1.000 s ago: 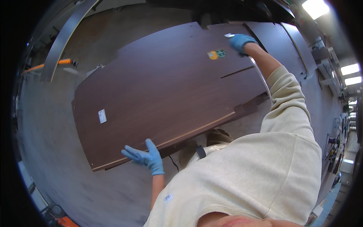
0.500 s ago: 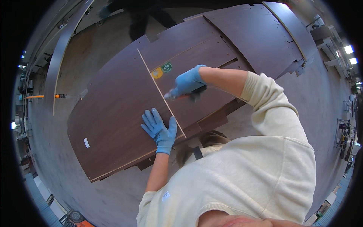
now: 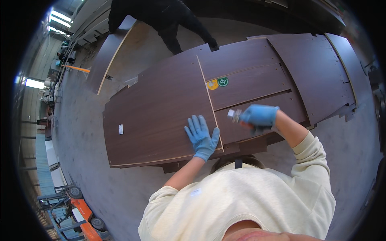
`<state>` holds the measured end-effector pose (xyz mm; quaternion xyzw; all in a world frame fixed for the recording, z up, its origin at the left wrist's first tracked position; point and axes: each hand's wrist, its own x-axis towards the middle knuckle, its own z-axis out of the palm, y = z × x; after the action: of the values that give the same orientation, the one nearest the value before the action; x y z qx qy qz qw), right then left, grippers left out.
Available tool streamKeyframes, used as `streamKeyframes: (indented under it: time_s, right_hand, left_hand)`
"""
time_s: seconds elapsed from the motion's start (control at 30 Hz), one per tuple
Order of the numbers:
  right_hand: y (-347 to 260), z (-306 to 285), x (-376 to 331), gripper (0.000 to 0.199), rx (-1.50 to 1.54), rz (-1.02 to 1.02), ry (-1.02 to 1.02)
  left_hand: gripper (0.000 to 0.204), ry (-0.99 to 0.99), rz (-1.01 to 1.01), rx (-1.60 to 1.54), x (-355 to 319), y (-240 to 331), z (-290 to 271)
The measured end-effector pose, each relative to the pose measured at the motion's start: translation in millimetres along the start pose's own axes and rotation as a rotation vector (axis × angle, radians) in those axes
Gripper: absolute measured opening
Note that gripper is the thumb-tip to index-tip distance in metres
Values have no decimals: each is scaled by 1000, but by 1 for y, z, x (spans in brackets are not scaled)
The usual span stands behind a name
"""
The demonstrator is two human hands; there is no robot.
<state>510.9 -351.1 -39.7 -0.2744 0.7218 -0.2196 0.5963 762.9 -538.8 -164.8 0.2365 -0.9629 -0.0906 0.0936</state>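
My left hand (image 3: 202,137), in a blue glove, lies flat with fingers spread on a large dark brown wooden panel (image 3: 157,112), next to its pale cut edge (image 3: 209,102). My right hand (image 3: 259,116), also gloved in blue, is closed around a small bottle with a pale cap (image 3: 234,115), held just above the neighbouring brown panel (image 3: 249,84). Two round stickers (image 3: 217,83), one yellow and one green, sit on that panel near the edge.
More brown panels (image 3: 317,68) lie stacked to the right on the grey floor. A person in dark clothes (image 3: 165,16) stands at the far side beside a leaning board (image 3: 107,60). An orange pallet truck (image 3: 82,211) stands at lower left.
The view has swung so the panels lie more level. My left hand has spread flat by the pale edge, and my right hand has drawn back to the right, holding the small bottle.
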Motion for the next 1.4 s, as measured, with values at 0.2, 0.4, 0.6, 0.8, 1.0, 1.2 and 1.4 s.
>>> streamKeyframes:
  time_s: [0.2, 0.4, 0.6, 0.8, 1.0, 1.2, 1.4]
  right_hand:
    - [16, -32, -12, 38, 512, 260, 790]
    - [21, 75, -45, 44, 470, 41, 131]
    - [76, 59, -106, 45, 558, 286, 734]
    - [220, -4, -175, 37, 719, 218, 1196]
    - [307, -64, -232, 35, 613, 329, 1006]
    - [327, -187, -264, 33, -264, 451, 868]
    - [322, -295, -262, 32, -500, 374, 609]
  left_hand:
    - [91, 15, -8, -29, -2, -3, 4]
    - [82, 27, 32, -139, -3, -5, -1]
    - [77, 124, 405, -416, -5, 51, -25]
    - [83, -25, 596, -490, 25, 206, 1]
    - [95, -42, 832, -362, 40, 384, 51]
    - [92, -83, 784, -83, 44, 483, 98]
    - [75, 0, 678, -11, 23, 485, 113]
